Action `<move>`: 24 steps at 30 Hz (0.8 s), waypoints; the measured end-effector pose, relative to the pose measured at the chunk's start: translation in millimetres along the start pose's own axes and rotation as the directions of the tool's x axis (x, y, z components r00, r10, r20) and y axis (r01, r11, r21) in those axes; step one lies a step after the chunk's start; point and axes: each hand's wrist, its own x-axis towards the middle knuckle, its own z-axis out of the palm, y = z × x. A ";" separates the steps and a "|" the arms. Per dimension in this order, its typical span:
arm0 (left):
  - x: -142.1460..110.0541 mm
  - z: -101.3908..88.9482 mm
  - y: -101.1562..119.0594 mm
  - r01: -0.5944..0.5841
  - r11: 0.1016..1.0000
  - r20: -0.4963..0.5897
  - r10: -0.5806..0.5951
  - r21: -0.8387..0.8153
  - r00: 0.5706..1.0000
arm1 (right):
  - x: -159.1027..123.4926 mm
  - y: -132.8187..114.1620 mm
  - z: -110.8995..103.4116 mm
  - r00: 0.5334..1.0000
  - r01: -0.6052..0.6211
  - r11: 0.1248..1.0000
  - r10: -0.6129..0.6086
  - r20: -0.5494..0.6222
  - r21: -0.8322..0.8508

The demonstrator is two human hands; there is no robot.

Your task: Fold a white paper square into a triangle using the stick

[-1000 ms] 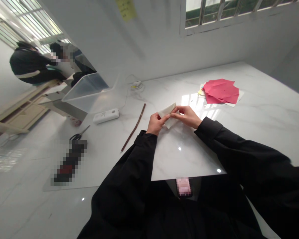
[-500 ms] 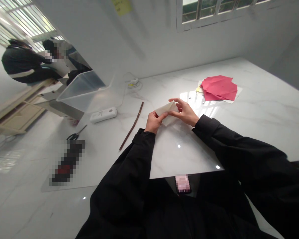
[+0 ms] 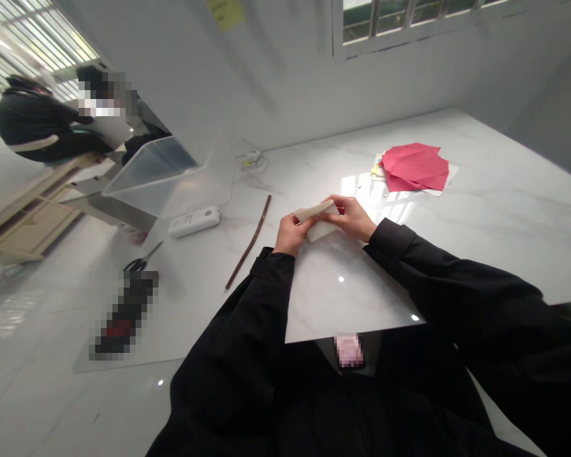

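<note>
A folded piece of white paper (image 3: pixel 320 222) is held between both hands, just above the white marble table (image 3: pixel 480 209). My left hand (image 3: pixel 290 233) pinches its left end, fingers closed on it. My right hand (image 3: pixel 351 218) grips the right side, thumb and fingers pressed on the fold. Both arms wear black sleeves.
Red paper sheets (image 3: pixel 416 166) lie at the far right. A thin brown strip (image 3: pixel 248 244), a white rectangular device (image 3: pixel 194 221), scissors (image 3: pixel 141 259) and a clear plastic bin (image 3: pixel 157 174) are to the left. Two people (image 3: pixel 52 124) sit beyond the table at far left.
My right hand's fingers have closed down onto the paper again after lifting, and the paper now lies flatter. The view has shifted slightly.
</note>
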 end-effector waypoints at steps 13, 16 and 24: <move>-0.1 -1.1 1.6 0.048 0.998 -0.046 -0.046 0.033 0.998 | 0.3 4.5 -1.1 1.000 -0.001 0.999 0.001 -0.010 -0.038; -0.1 -1.8 1.4 0.050 0.998 -0.052 -0.047 0.045 0.998 | -0.1 4.1 -1.6 1.000 0.007 0.998 -0.007 -0.007 -0.058; 0.3 -2.7 -0.2 0.039 0.998 -0.048 -0.036 0.044 0.998 | 0.1 3.6 -1.7 1.000 0.000 0.993 -0.001 -0.012 -0.116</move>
